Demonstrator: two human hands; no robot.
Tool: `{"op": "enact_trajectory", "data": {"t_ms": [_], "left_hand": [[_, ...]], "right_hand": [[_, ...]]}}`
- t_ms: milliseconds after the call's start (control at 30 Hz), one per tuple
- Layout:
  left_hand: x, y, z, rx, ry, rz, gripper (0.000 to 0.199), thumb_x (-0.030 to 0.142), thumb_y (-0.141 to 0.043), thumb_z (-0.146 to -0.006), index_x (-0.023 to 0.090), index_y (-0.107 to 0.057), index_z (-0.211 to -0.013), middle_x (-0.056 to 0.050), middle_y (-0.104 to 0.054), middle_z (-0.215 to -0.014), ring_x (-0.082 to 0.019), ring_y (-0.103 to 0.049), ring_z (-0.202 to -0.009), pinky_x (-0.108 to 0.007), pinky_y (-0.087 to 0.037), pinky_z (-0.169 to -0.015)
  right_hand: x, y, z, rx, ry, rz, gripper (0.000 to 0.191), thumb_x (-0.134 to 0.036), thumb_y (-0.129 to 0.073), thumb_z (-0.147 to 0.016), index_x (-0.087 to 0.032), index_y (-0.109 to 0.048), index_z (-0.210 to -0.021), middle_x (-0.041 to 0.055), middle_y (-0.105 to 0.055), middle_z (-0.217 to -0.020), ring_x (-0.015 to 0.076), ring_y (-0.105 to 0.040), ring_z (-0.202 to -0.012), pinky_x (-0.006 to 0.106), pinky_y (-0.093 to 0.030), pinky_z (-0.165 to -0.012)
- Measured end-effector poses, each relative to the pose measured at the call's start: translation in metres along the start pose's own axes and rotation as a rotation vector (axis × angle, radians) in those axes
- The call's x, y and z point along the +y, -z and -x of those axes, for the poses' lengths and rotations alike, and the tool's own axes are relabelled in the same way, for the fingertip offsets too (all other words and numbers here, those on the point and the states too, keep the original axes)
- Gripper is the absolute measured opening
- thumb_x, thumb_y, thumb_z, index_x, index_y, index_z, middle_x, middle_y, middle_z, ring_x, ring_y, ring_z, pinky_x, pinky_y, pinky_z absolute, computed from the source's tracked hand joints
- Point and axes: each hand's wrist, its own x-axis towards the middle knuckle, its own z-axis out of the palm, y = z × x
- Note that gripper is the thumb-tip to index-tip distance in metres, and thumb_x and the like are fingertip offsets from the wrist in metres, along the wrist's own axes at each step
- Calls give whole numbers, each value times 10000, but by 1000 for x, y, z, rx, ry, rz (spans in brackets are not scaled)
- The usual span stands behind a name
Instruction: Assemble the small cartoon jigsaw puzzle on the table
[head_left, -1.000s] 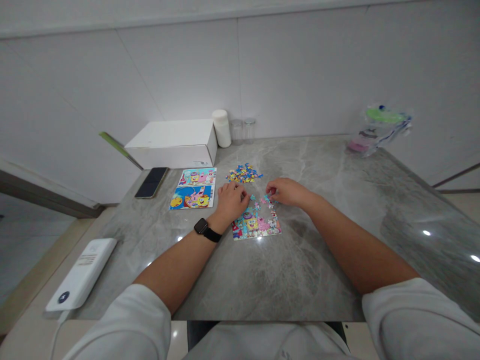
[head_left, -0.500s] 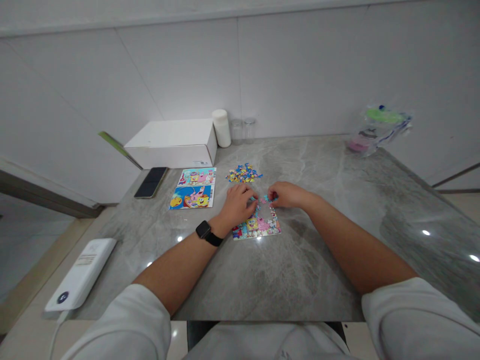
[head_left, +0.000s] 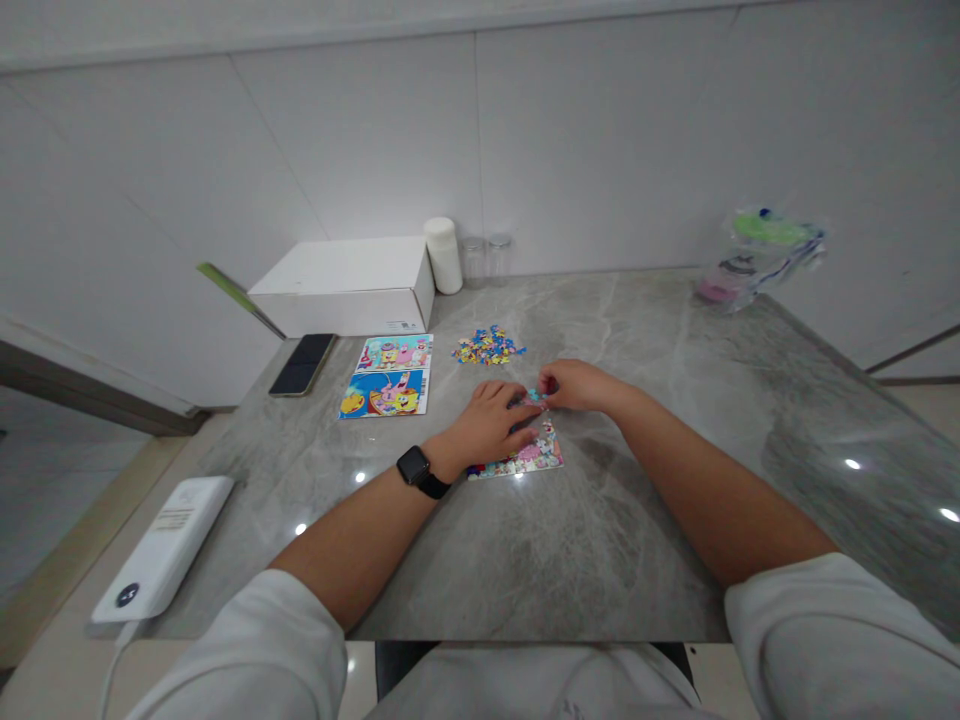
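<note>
A partly joined jigsaw puzzle (head_left: 529, 460) with a cartoon picture lies flat on the grey table. Over its left and upper part stretches my left hand (head_left: 489, 422), fingers apart, the fingertips reaching to its upper right edge; a black watch is on that wrist. At that same corner my right hand (head_left: 576, 386) has thumb and fingers pinched at a light-blue puzzle piece (head_left: 533, 394). How far that piece is joined to the others cannot be made out. Behind the hands sits a pile of loose puzzle pieces (head_left: 489, 346).
Left of the pile lies a cartoon picture sheet (head_left: 386, 378), then a phone (head_left: 302, 365). A white box (head_left: 345, 285), a white bottle (head_left: 443, 257) and two clear glasses (head_left: 486, 263) stand by the wall. A plastic bag (head_left: 757, 262) is back right; a white power bank (head_left: 165, 548) front left.
My left hand has slid right and slightly toward me, now covering more of the puzzle, with its fingers reaching the right hand. My right hand has barely moved.
</note>
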Motion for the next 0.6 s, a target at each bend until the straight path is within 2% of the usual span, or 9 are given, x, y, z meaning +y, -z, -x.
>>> {"op": "enact_trajectory", "data": {"t_ms": [133,233,333,400,467,533,600], "left_hand": [[0,-1,0,7,-3,-13,423,498,-570,-1028,288,-694,-1374,-125,-593,-1411,-314,-523,-1295,-515,-392,-1143],[1,-1,0,15,5,-21,416,494,-558,-1034,282,-688,-1368,-123,-595,-1412,-312,-529,-1290,-515,-398,-1143],[2,0,-1,52,39,-10,346,372,-527,-1048,252,-677,-1336,-119,-619,-1386,-300,-541,-1277,-507,-407,-1142],[1,1,-3,119,98,6,335,224,-478,-1033,228,-652,-1319,-113,-646,-1346,-283,-556,-1259,-492,-420,-1133],[-1,3,-3,207,172,21,362,128,-451,-993,217,-635,-1292,-108,-664,-1301,-273,-573,-1236,-480,-438,-1114],[-5,7,-3,276,229,36,343,113,-460,-970,211,-632,-1250,-107,-671,-1263,-274,-585,-1213,-473,-457,-1092],[-7,12,-3,318,258,59,299,136,-488,-965,204,-630,-1218,-107,-674,-1238,-279,-591,-1202,-470,-470,-1078]], "right_hand": [[2,1,0,47,-24,-30,120,-217,-747,-853,-204,-760,-971,50,-787,-973,191,-694,-885,257,-443,-739],[5,2,0,161,-56,11,142,-220,-726,-887,-197,-763,-1022,69,-782,-1039,196,-695,-943,260,-454,-785],[2,5,4,205,-54,80,171,-241,-731,-895,-191,-772,-1053,96,-780,-1084,218,-695,-988,276,-455,-806],[-7,7,10,93,-15,75,156,-247,-747,-877,-202,-783,-1022,76,-792,-1012,214,-704,-927,275,-449,-761],[-19,7,19,-80,35,67,153,-244,-787,-827,-217,-794,-977,50,-796,-936,207,-708,-851,271,-432,-697],[-30,5,28,-201,72,100,177,-230,-823,-768,-220,-799,-943,48,-796,-913,215,-706,-824,275,-411,-650],[-37,3,35,-227,86,157,189,-214,-841,-729,-211,-799,-912,68,-796,-924,235,-707,-843,283,-398,-636]]}}
